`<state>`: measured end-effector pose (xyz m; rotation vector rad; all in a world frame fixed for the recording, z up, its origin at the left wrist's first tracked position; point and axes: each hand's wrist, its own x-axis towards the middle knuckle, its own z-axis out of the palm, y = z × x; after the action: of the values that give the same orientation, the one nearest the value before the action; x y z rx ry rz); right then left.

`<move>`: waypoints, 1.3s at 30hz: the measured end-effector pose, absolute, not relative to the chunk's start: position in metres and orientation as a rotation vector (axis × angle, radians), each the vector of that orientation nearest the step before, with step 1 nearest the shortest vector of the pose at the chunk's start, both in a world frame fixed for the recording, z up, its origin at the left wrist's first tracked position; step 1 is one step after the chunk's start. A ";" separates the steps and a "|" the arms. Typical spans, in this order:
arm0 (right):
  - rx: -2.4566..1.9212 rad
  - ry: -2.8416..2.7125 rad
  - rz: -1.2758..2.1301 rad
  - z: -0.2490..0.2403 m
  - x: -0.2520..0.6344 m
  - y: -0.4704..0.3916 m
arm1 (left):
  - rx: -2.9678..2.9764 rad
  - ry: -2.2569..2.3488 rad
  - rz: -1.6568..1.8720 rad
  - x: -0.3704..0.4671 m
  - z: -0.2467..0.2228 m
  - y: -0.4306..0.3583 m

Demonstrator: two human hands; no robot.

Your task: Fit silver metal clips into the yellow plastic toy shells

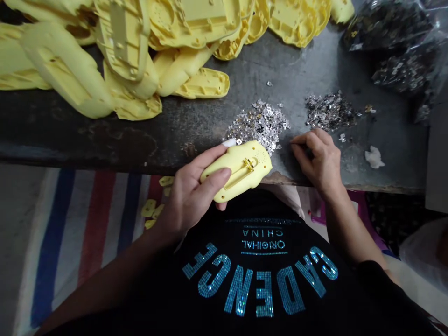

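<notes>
Yellow plastic casing (241, 169), slotted face up, at centre over near edge of workbench (297, 65). Far, left to centre, heaped yellow shells (119, 60); left hand (192, 186), clamped on casing; just beyond casing, small silver metal contacts (265, 122), piled; right hand (319, 156), apart, curled in a pinch, cannot tell whether around anything; far right, clear bag (402, 56) of metal parts.

The tabletop (297, 100) lies open between the silver pile (261, 123) and the darker pile (331, 111); yellow shells (68, 70) block the left.
</notes>
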<state>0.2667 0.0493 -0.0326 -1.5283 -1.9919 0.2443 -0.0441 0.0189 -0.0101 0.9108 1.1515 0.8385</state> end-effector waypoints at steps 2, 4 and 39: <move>-1.481 -1.876 0.449 -0.023 0.268 0.040 | 0.929 1.140 0.806 -0.042 -0.010 0.019; -1.414 -1.784 0.613 -0.012 0.266 0.030 | 0.924 1.100 0.781 -0.037 -0.009 0.019; -1.314 -1.650 1.084 0.037 0.257 -0.004 | 0.965 0.908 0.652 0.002 0.019 0.012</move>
<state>0.2568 -0.0044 0.0367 -1.3140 -1.6501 1.0844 0.0022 0.0123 0.0192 0.9654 0.9075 0.6516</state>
